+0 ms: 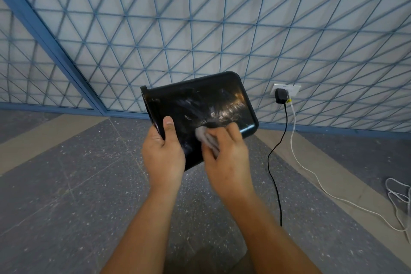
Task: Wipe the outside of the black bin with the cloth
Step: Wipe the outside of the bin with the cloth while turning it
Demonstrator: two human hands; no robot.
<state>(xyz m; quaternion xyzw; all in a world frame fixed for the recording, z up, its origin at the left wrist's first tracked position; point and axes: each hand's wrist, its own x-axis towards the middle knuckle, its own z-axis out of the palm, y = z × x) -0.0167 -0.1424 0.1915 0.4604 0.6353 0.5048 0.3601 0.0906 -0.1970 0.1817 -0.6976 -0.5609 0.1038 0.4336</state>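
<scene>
Mid-wipe: the left hand (163,153) gripped the black bin (200,113) by its rim while the right hand (224,151) pressed the bunched cloth (205,138) against its side; smeared patches farther along looked next.

The black bin (200,104) is showing as hard, glossy plastic, its smooth side catching warm glints and wearing pale, smeary streaks. The cloth (205,139) against it is looking soft, grey and matt, bunched into folds, though blur is hiding its weave. The floor (77,184) is reading as speckled stone slabs, dull rather than polished. Behind, the lattice (155,29) is standing in blue-painted metal rod over a pale, matt backing. The socket plate (293,89) is gleaming as smooth white plastic; the adapter (280,96) in it is sitting matt black.
</scene>
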